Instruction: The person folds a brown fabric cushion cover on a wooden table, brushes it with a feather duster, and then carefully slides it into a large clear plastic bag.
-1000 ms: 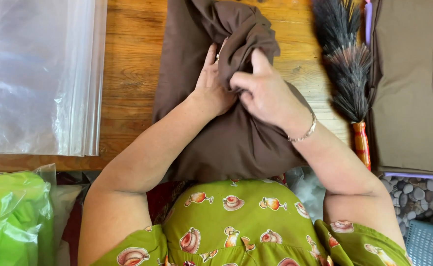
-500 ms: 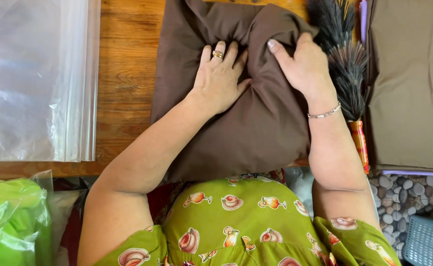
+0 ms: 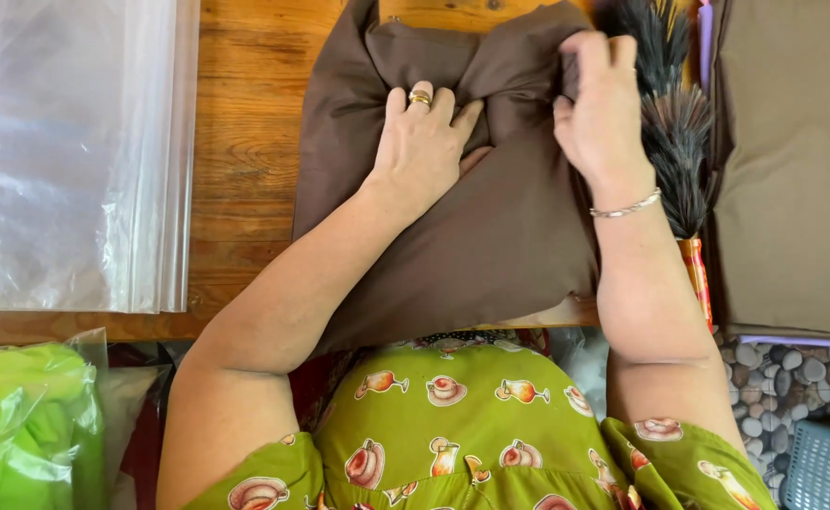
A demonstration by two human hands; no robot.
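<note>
Two hands folding a brown cloth [image 3: 490, 246] on a wooden table [image 3: 245, 142]

The left hand [image 3: 424, 142] lies open and flat, pinning the gathered middle of the cloth; the right hand [image 3: 599, 113] is closed on a fold at the cloth's far corner, just beside a dark feather duster [image 3: 670, 142]. This looks like mid-fold: the gripped corner seems due to be drawn toward the pinning hand, which would need to hold steady. Right fingertips are buried in the fold; the cloth's near edge hides under the arms, and clear plastic sheets [image 3: 65, 151] run off left of the left hand
</note>
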